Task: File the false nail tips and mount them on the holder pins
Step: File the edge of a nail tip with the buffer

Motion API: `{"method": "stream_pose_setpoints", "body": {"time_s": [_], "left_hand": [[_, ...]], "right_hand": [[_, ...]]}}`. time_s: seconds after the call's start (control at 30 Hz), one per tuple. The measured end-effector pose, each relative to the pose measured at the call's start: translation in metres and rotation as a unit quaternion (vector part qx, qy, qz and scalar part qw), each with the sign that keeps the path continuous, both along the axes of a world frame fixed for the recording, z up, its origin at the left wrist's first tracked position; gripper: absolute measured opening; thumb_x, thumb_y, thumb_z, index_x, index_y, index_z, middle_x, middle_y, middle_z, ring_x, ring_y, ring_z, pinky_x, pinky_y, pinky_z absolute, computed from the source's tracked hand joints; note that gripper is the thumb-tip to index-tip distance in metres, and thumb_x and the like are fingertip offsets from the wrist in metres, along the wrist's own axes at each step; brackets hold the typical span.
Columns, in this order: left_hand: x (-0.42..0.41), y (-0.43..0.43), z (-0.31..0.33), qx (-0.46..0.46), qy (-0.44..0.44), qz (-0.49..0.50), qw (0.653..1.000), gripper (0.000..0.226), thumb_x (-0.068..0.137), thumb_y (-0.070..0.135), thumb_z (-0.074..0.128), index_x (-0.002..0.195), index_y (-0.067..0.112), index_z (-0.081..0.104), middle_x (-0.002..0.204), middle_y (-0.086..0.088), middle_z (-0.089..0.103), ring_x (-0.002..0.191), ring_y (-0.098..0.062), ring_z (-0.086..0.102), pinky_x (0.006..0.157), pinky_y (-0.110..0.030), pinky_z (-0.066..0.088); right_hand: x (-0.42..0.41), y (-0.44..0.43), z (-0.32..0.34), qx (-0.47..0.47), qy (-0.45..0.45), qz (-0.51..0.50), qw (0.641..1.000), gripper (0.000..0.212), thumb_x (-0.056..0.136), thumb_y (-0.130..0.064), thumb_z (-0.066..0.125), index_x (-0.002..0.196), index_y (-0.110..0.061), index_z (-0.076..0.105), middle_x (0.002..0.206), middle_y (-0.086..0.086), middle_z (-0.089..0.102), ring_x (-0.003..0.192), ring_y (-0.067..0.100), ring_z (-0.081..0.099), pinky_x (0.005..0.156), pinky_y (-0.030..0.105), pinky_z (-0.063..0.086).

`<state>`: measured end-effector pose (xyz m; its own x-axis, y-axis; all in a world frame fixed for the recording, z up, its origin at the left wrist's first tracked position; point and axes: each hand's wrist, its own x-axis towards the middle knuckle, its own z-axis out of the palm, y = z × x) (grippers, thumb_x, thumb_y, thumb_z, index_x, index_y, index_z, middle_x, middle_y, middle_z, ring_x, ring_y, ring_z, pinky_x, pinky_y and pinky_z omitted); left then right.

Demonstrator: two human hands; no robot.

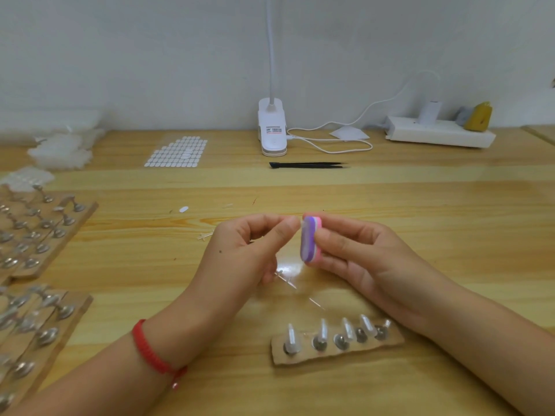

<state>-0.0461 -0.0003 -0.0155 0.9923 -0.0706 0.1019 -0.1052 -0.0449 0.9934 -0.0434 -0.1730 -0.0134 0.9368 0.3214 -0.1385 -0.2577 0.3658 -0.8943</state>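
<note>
Holder (303,359) lies crosswise; right hand (363,253) holds file (309,238) upright

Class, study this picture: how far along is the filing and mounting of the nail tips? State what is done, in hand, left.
Done: metal pins on the near brown cardboard strip appear to carry clear nail tips. In hand: the left hand pinches a clear tip against the purple-and-pink buffer block gripped by the right hand. Left: that tip is unmounted; whether pins on the left-side cardboard boards are filled cannot be told.

A clear nail tip (296,221) touches the upright purple-pink file block (310,240); the cardboard holder (336,357) carries five mounted tips (323,327).
</note>
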Motion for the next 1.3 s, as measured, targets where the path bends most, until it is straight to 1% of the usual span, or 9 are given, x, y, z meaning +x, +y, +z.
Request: {"method": "stream_pose_setpoints", "body": {"time_s": [0.1,0.23,0.4,0.7,0.83,0.97,1.1,1.2,1.3], "left_hand": [[-0.0018,-0.0014,-0.0011,0.011,-0.011,-0.021,1.000,0.018,0.082,0.030,0.066,0.086,0.017,0.078,0.051,0.010,0.044,0.042,0.001,0.035,0.046,-0.006,0.032],[-0.0034,-0.0013,0.0018,0.011,-0.028,-0.017,0.999,0.017,0.088,0.021,0.061,0.092,0.011,0.074,0.040,0.020,0.046,0.039,0.007,0.045,0.046,0.000,0.032],[-0.0027,-0.0014,0.0025,-0.005,-0.005,-0.013,1.000,0.021,0.080,0.033,0.064,0.086,0.017,0.077,0.045,0.014,0.032,0.040,-0.001,0.028,0.043,-0.005,0.028],[-0.0025,0.0016,0.0042,0.005,-0.001,-0.020,1.000,0.023,0.081,0.034,0.063,0.086,0.016,0.076,0.046,0.013,0.029,0.041,-0.002,0.025,0.042,-0.008,0.027],[-0.0035,0.0013,0.0057,0.015,-0.001,-0.055,0.998,0.026,0.076,0.038,0.063,0.086,0.017,0.077,0.047,0.010,0.028,0.042,-0.004,0.023,0.042,-0.009,0.025],[0.0005,0.0046,0.0050,0.011,0.014,-0.049,0.999,0.027,0.075,0.041,0.063,0.086,0.022,0.077,0.045,0.011,0.032,0.042,-0.004,0.025,0.042,-0.009,0.026],[0.0003,0.0047,0.0048,0.016,0.011,-0.074,0.997,0.022,0.076,0.039,0.063,0.085,0.023,0.078,0.045,0.015,0.035,0.041,-0.002,0.028,0.043,-0.007,0.028],[0.0024,0.0057,0.0036,0.009,0.019,-0.049,0.999,0.028,0.073,0.045,0.063,0.087,0.025,0.077,0.045,0.010,0.031,0.041,-0.004,0.025,0.042,-0.010,0.027],[0.0010,0.0041,0.0039,0.012,0.018,-0.069,0.997,0.027,0.075,0.042,0.063,0.086,0.021,0.077,0.043,0.014,0.032,0.040,-0.003,0.025,0.041,-0.009,0.026]], "right_hand": [[0.0010,-0.0013,0.0007,0.032,0.013,-0.026,0.999,0.032,0.074,-0.012,0.072,0.104,-0.002,0.073,0.102,0.017,0.072,0.091,0.020,0.070,0.076,0.024,0.056],[-0.0018,0.0011,0.0017,-0.005,-0.013,-0.012,1.000,0.031,0.069,-0.012,0.074,0.099,-0.007,0.076,0.098,0.012,0.074,0.090,0.018,0.072,0.073,0.024,0.057],[-0.0018,0.0004,0.0015,0.015,-0.002,-0.045,0.999,0.032,0.066,-0.009,0.074,0.098,-0.006,0.075,0.093,0.013,0.072,0.083,0.021,0.072,0.070,0.025,0.057],[-0.0016,0.0023,0.0025,0.001,-0.009,-0.022,1.000,0.027,0.066,-0.009,0.074,0.093,-0.008,0.077,0.090,0.010,0.073,0.083,0.019,0.072,0.070,0.025,0.057],[0.0007,-0.0012,0.0026,0.037,0.022,-0.043,0.998,0.037,0.070,-0.012,0.073,0.106,-0.003,0.070,0.093,0.013,0.072,0.084,0.019,0.072,0.072,0.025,0.057],[-0.0018,0.0008,0.0025,0.008,0.011,-0.018,1.000,0.027,0.069,-0.008,0.073,0.095,-0.006,0.076,0.092,0.012,0.073,0.083,0.019,0.073,0.070,0.025,0.057],[-0.0002,-0.0009,0.0023,0.033,0.021,-0.048,0.998,0.035,0.070,-0.009,0.072,0.105,-0.002,0.071,0.095,0.015,0.070,0.082,0.020,0.072,0.071,0.025,0.057],[-0.0023,0.0014,0.0035,-0.009,-0.002,-0.004,1.000,0.028,0.069,-0.008,0.073,0.097,-0.007,0.076,0.092,0.011,0.072,0.082,0.019,0.072,0.070,0.024,0.057],[-0.0004,-0.0004,0.0030,0.007,0.016,-0.026,1.000,0.032,0.070,-0.010,0.072,0.101,-0.004,0.073,0.094,0.014,0.073,0.082,0.018,0.072,0.070,0.024,0.057]]}}
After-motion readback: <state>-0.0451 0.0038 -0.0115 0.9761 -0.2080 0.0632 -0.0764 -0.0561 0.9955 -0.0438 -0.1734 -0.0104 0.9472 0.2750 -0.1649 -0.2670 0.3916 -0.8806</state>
